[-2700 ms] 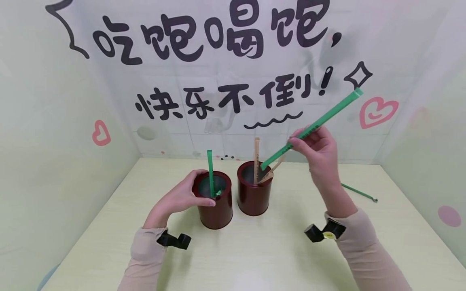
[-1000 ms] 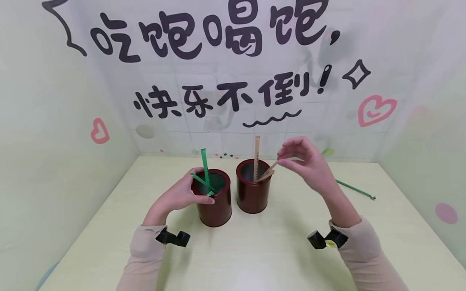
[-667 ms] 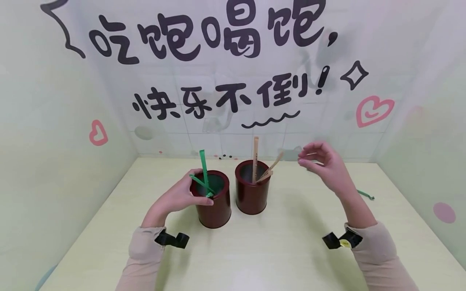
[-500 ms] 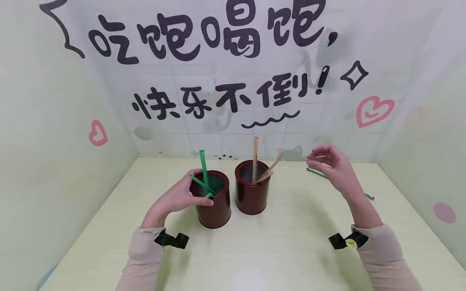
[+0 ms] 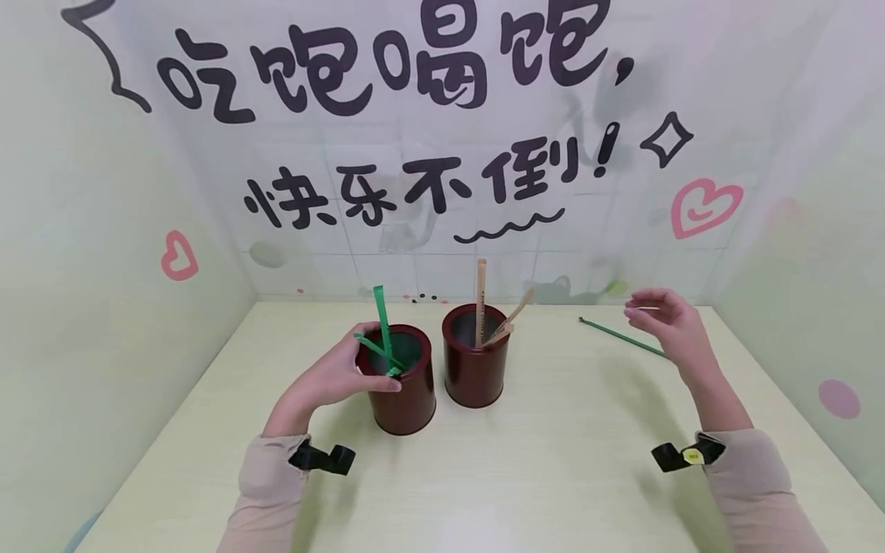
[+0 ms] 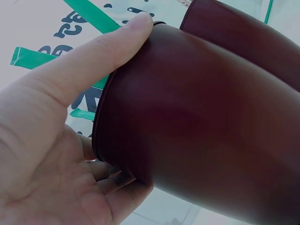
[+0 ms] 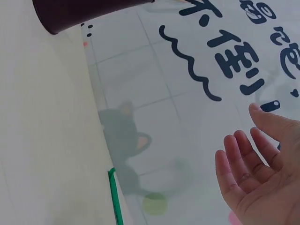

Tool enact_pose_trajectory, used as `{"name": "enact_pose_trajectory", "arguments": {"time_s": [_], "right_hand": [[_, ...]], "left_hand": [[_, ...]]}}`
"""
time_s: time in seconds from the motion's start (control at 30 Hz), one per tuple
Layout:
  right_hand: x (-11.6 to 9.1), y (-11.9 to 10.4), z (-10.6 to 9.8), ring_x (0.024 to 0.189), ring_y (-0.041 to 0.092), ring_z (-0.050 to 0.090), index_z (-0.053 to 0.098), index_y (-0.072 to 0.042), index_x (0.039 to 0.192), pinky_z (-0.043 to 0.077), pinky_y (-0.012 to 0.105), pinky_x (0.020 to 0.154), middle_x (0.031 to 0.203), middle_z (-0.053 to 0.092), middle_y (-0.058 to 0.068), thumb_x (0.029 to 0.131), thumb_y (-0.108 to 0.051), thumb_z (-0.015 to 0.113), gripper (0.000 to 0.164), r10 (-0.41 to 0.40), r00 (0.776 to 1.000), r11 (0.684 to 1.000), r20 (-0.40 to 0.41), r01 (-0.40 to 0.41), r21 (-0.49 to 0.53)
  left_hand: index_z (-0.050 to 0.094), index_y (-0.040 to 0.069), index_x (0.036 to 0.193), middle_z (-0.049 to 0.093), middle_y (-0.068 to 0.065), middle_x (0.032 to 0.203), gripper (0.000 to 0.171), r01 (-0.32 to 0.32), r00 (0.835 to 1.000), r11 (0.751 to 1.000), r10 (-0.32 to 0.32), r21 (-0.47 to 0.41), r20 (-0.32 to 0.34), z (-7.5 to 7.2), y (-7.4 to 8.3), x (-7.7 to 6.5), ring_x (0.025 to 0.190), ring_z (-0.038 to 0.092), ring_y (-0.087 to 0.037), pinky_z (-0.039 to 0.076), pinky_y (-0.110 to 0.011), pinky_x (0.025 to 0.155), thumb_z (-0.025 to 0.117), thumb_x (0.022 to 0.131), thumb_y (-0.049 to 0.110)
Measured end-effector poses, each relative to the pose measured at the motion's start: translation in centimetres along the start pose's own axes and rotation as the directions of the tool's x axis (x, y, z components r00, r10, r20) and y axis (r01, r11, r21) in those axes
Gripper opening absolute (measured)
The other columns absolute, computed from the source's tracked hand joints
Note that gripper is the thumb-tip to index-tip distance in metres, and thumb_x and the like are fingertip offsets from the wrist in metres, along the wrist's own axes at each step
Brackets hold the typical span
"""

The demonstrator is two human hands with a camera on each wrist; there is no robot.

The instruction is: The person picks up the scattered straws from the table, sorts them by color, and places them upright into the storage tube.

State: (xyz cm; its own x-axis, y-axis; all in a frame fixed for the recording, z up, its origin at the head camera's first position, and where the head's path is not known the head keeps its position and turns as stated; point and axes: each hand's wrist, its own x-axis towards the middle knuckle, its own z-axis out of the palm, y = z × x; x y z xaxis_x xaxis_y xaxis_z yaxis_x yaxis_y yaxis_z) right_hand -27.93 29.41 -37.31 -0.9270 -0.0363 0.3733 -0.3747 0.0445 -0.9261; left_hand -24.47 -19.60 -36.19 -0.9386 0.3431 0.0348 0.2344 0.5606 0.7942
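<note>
Two dark red cups stand side by side on the pale table. My left hand grips the left cup, thumb along its rim and fingers round the side of the cup. Green wrapped sticks lean inside it. The right cup holds tan wrapped sticks. My right hand hovers with relaxed fingers and holds nothing, just above the near end of a green stick lying on the table.
A wall with black lettering and pink hearts closes the back, and plain panels stand at both sides. The lying green stick sits close to the back wall. The right cup shows at the top of the right wrist view.
My right hand has left the tan sticks at the right cup and moved right and slightly down, over the green stick on the table. The left hand keeps its hold on the left cup.
</note>
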Motion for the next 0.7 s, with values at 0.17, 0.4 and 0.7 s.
{"name": "enact_pose_trajectory", "arguments": {"time_s": [0.17,0.4,0.7], "right_hand": [[0.1,1.5,-1.8,0.084,-0.004,0.068,0.064,-0.016,0.107,0.056,0.011,0.075,0.096,0.07,-0.014,0.092,-0.002,0.068,0.021,0.047,0.994,0.999,-0.098,-0.046,0.013],[-0.1,3.4,-3.5,0.079,-0.007,0.066,0.064,-0.019,0.101,0.054,0.008,0.071,0.09,0.067,-0.018,0.092,-0.005,0.068,0.017,0.142,0.96,0.99,-0.243,-0.136,0.042],[-0.1,5.8,-5.5,0.078,-0.015,0.056,0.063,-0.011,0.112,0.049,0.004,0.071,0.086,0.058,-0.032,0.095,-0.025,0.068,0.022,0.282,0.896,0.907,-0.343,-0.366,-0.209]], "left_hand": [[0.033,0.0,0.146,0.05,-0.021,0.136,0.09,0.008,1.0,1.0,-0.008,-0.008,0.004,0.0,0.1,-0.1,0.125,0.051,-0.036,0.046,-0.053,0.104,0.085,0.078,0.027],[0.032,0.0,0.146,0.052,-0.021,0.134,0.09,0.009,1.0,1.0,-0.009,-0.015,0.007,0.0,-0.1,0.1,0.123,0.052,-0.035,0.047,-0.051,0.102,0.085,0.079,0.027],[0.032,0.0,0.146,0.051,-0.021,0.135,0.09,0.012,1.0,1.0,-0.011,-0.021,0.008,0.1,-0.1,0.0,0.124,0.052,-0.035,0.047,-0.051,0.102,0.085,0.079,0.027]]}}
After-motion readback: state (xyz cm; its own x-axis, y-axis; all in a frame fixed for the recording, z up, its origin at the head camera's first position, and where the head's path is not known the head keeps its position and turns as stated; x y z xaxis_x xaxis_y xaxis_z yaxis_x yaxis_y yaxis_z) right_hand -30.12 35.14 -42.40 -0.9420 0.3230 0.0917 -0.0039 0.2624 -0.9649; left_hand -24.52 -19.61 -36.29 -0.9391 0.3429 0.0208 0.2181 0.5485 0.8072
